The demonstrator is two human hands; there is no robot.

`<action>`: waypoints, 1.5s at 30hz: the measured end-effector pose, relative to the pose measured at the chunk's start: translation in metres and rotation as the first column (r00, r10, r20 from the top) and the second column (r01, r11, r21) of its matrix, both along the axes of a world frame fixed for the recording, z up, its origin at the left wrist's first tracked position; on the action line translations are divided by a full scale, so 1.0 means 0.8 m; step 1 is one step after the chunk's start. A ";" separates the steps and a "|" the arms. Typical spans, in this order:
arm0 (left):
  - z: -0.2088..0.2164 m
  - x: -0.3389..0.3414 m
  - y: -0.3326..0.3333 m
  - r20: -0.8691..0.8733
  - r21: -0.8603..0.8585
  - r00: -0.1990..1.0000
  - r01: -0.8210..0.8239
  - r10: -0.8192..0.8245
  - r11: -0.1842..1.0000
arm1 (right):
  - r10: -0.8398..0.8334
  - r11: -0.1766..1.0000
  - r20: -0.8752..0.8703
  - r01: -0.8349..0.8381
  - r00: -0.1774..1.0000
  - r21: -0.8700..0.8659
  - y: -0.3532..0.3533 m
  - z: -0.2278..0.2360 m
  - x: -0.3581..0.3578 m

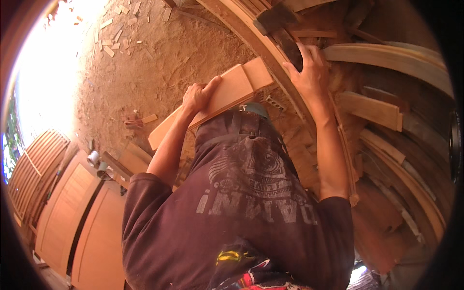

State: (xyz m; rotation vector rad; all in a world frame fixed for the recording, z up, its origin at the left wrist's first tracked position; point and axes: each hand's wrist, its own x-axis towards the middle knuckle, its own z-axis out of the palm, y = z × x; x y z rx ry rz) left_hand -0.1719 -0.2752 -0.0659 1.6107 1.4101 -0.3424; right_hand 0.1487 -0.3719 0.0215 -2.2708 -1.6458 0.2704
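Observation:
My left hand (195, 98) is closed over the upper edge of a pale wooden board (227, 89), with the thumb along its face. A second board (257, 73) shows behind its right end, and the pair slants up to the right in front of my body. My right hand (309, 70), farther right, grips the short handle of a dark mallet-shaped tool (277, 19). Its blocky head points up and left, over a long wooden beam (241, 29). Some of the right fingers are hidden behind the handle.
Small wood offcuts (116, 38) lie scattered on the dirt floor (159, 63). Several planks (372, 110) are piled along the right. Wooden door panels (67, 212) and a slatted frame (38, 164) stand at the lower left, near a cup-like container (93, 158).

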 end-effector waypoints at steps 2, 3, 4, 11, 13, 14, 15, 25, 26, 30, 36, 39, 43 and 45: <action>0.003 0.006 0.007 -0.045 -0.045 0.998 0.045 -0.047 0.998 | 0.036 0.999 0.156 -0.033 0.987 -0.021 0.006 0.024 -0.009; 0.003 0.010 0.010 -0.066 -0.070 0.995 0.070 -0.075 0.995 | 0.056 0.998 0.146 -0.061 0.988 0.033 0.014 0.035 -0.016; 0.009 0.017 0.012 -0.040 -0.086 0.994 0.095 -0.099 0.992 | 0.073 0.993 0.137 -0.085 0.988 0.085 0.020 0.048 -0.028; -0.015 0.063 -0.019 0.088 -0.032 0.955 0.286 -0.282 0.958 | 0.189 0.823 -0.274 -0.304 0.943 -0.480 0.039 -0.012 -0.126; 0.004 0.069 -0.022 0.053 0.055 0.923 0.378 -0.380 0.924 | 0.027 0.686 -0.283 -0.223 0.959 -0.692 0.030 -0.010 -0.125; 0.016 0.068 -0.019 0.071 0.012 0.904 0.422 -0.421 0.907 | 0.041 0.706 -0.273 -0.221 0.961 -0.673 0.018 -0.017 -0.123; 0.018 0.061 -0.017 0.145 -0.024 0.864 0.489 -0.481 0.872 | 0.046 0.711 -0.243 -0.202 0.969 -0.674 0.000 -0.022 -0.124; -0.113 -0.136 -0.062 0.361 -0.169 0.426 -0.845 0.830 0.508 | -0.204 0.752 -0.346 -0.079 0.916 -0.654 -0.042 -0.032 -0.094; -0.116 -0.137 -0.052 0.215 -0.354 0.327 -0.852 0.920 0.385 | -0.248 0.768 -0.409 -0.079 0.878 -0.635 -0.046 -0.033 -0.091; -0.136 -0.079 -0.034 -0.148 -0.799 -0.043 -0.583 0.988 -0.145 | -0.894 0.371 -0.441 -0.424 0.078 -0.827 -0.052 -0.029 -0.081; -0.156 0.047 -0.041 -0.111 -0.981 -0.322 -0.114 0.940 -0.155 | -0.686 0.610 0.180 -0.692 -0.705 -0.386 -0.124 -0.110 -0.063; -0.133 0.048 -0.042 -0.058 -0.964 -0.314 -0.228 0.948 -0.135 | -0.844 0.483 -0.082 -0.686 -0.529 -0.544 -0.118 -0.081 -0.048; -0.130 0.038 -0.037 0.150 -0.922 -0.205 -0.382 0.967 0.062 | -0.546 0.535 -0.139 -0.216 -0.826 -0.817 -0.199 -0.105 -0.051; -0.136 0.005 -0.017 0.167 -0.905 -0.143 -0.414 0.976 0.094 | -0.626 0.654 -0.635 0.139 -0.453 -0.744 -0.190 -0.089 -0.058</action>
